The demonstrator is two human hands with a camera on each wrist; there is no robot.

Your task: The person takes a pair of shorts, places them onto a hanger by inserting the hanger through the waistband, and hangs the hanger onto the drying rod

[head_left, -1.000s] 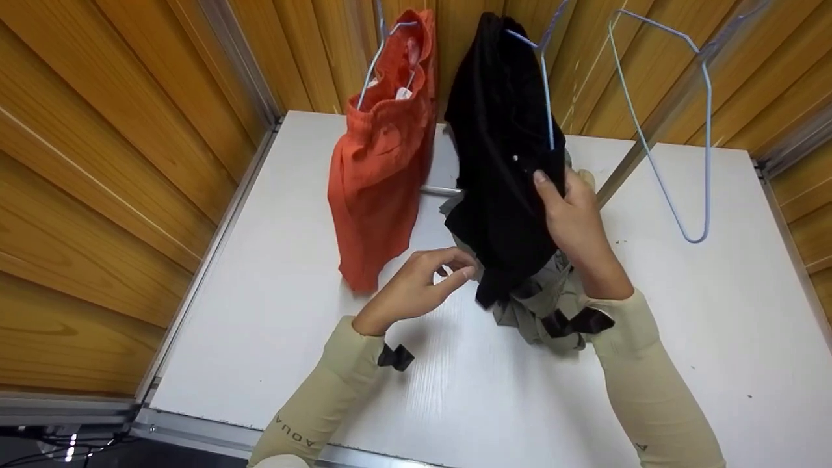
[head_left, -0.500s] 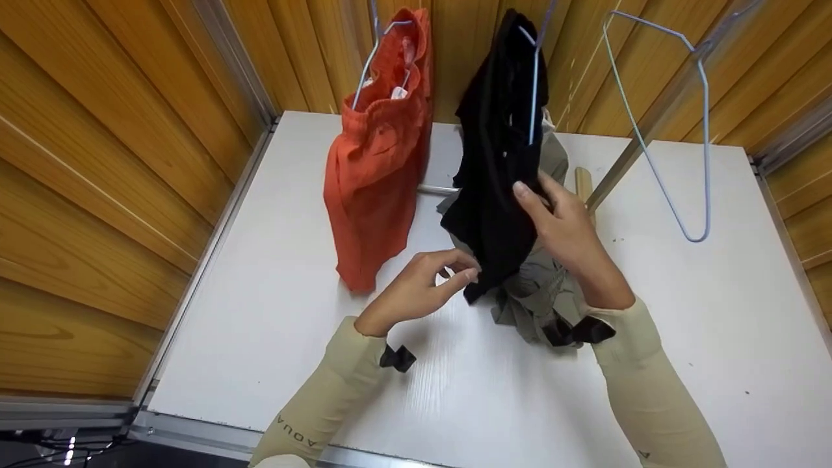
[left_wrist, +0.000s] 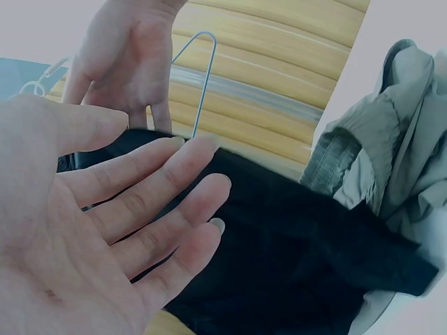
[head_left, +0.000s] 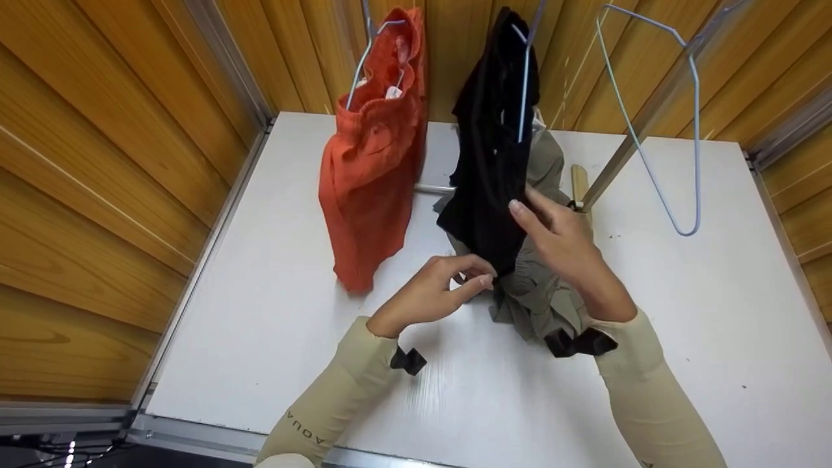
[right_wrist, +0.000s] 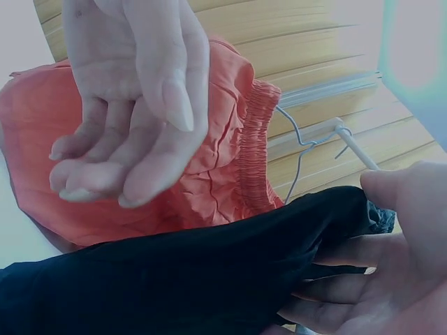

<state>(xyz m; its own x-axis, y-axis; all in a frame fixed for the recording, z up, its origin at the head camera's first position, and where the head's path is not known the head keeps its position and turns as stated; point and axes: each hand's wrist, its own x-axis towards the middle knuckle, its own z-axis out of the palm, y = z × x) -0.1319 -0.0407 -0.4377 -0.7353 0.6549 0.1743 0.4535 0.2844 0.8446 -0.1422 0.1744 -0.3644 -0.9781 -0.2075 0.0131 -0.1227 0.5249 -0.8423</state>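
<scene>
Black shorts (head_left: pixel 487 214) hang on a thin blue wire hanger (head_left: pixel 524 97) in the middle of the head view. My right hand (head_left: pixel 565 244) touches their right edge, thumb at the front and fingers lying nearly straight against the cloth, as the right wrist view also shows. Some of its fingertips are hidden by the fabric. My left hand (head_left: pixel 435 292) hovers by the lower end of the shorts, fingers loosely bent with nothing between them; its palm (left_wrist: pixel 42 230) faces up in the left wrist view. Behind and below lies a crumpled grey-green garment (head_left: pixel 543 296).
Red shorts (head_left: pixel 367 195) with a gathered waistband hang on another hanger at the left. A bare blue hanger (head_left: pixel 697 136) hangs at the right, near a slanting metal pole (head_left: pixel 640 133). A metal bar (head_left: pixel 432 189) runs low behind the clothes, over the white table (head_left: pixel 260 312).
My right hand has slid down and left along the edge of the black shorts, which have swung slightly left. The grey-green garment shows more. My left hand has shifted a little right.
</scene>
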